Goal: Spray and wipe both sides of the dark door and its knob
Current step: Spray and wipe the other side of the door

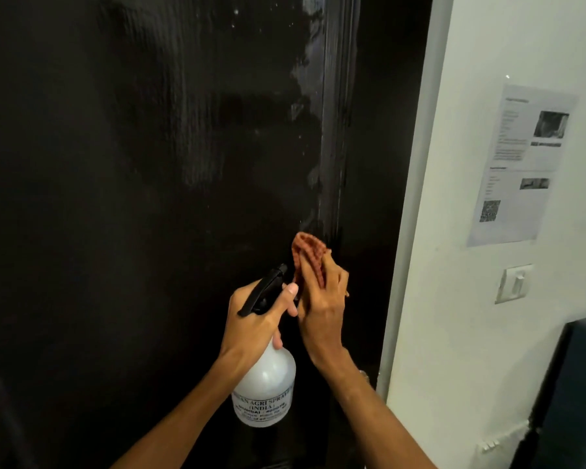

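Head view: a person stands close against a dark door [149, 198], both arms raised to it.
Left grip [257, 319]: clamped round the neck of a white spray bottle [268, 384], fingers curled under the black trigger head and thumb along its side. The bottle hangs upright below the fist, with its nozzle aimed at the door.
Right grip [322, 299]: just beside the left grip, fingers and thumb closed on a reddish checked cloth [308, 252] and pressing it against the door.
Cloth: bunched, sticking out above the right grip's fingertips, touching the panel beside a raised vertical moulding.
Door: fills the frame above and to the left of both grips. Pale wet streaks and droplets [305, 79] run down it well above the right grip.
Knob: a small metallic glint shows behind the right wrist; I cannot tell whether it is the knob.
Surroundings: to the right of the right grip is a white wall [471, 333] with a printed notice [518, 164] and a light switch [515, 282].
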The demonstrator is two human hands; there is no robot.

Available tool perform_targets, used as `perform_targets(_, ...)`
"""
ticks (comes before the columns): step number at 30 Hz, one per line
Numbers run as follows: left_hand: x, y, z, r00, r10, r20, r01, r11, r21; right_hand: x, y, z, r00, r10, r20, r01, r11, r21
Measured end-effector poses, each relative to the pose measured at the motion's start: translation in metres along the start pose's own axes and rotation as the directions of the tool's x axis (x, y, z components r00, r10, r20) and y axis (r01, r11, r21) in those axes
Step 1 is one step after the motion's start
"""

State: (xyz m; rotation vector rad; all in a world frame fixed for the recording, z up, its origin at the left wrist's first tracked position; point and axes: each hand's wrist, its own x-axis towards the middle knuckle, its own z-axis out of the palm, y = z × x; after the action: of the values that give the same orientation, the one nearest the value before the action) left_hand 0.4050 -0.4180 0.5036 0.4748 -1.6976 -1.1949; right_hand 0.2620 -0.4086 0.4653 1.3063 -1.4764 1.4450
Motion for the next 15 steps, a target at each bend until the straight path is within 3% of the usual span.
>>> perform_targets(7,0.012,0.021,-0.004,1.0,0.019,-0.005,-0.019,0.999,0.03,0.088,-0.015,-0.002,0.995,-0.097,-0.012,0.096,0.992,-0.077)
perform_targets(12,0.016,0.03,0.004,0.999,0.034,0.025,-0.035,0.999,0.026,0.025,0.001,-0.003,0.996,0.069,-0.054,-0.071,0.997,-0.03)
perform_targets(15,0.027,0.041,0.004,0.998,0.05,0.04,-0.051,0.998,0.029,0.061,-0.007,-0.002,0.993,0.062,-0.097,-0.062,0.998,0.005)
